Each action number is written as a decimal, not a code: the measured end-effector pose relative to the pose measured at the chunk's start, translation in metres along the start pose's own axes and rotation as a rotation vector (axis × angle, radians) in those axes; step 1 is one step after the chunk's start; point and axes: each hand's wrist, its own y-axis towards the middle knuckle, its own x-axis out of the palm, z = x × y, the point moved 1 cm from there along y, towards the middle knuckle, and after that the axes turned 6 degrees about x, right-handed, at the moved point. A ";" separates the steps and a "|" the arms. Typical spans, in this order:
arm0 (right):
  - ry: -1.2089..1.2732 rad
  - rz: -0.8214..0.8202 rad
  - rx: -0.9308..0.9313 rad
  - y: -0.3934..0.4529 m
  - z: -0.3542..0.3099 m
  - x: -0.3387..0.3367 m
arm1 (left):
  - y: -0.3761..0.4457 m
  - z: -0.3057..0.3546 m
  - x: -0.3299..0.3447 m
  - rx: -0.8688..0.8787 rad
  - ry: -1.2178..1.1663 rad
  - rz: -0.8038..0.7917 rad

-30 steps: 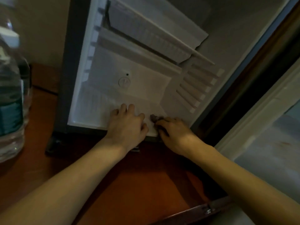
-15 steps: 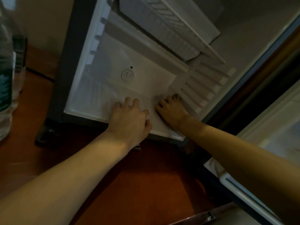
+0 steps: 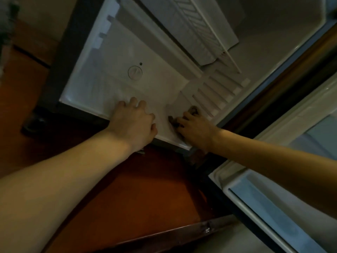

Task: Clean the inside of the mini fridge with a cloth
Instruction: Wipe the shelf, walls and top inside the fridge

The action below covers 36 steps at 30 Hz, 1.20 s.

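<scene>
- Right grip clenches a dark cloth on the mini fridge floor, at its front right corner beside the ribbed wall.
- Left grip lies released, fingers flat at the floor's front edge, near the right.

This looks like a room in a home or a hotel, dimly lit. A small white-lined mini fridge stands open on a reddish-brown wooden floor or cabinet surface, with its door swung out to the right and a plain beige wall behind it. Which kind of room it is cannot be told.
</scene>
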 end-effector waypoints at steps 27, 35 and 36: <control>-0.085 -0.150 0.142 -0.027 -0.026 -0.017 | -0.008 -0.012 -0.001 0.098 -0.072 -0.015; -0.060 -0.128 0.142 0.007 -0.017 -0.009 | -0.008 -0.010 0.001 0.088 -0.063 0.012; -0.043 -0.138 0.159 0.017 -0.013 -0.005 | -0.008 -0.010 0.001 0.085 -0.059 0.011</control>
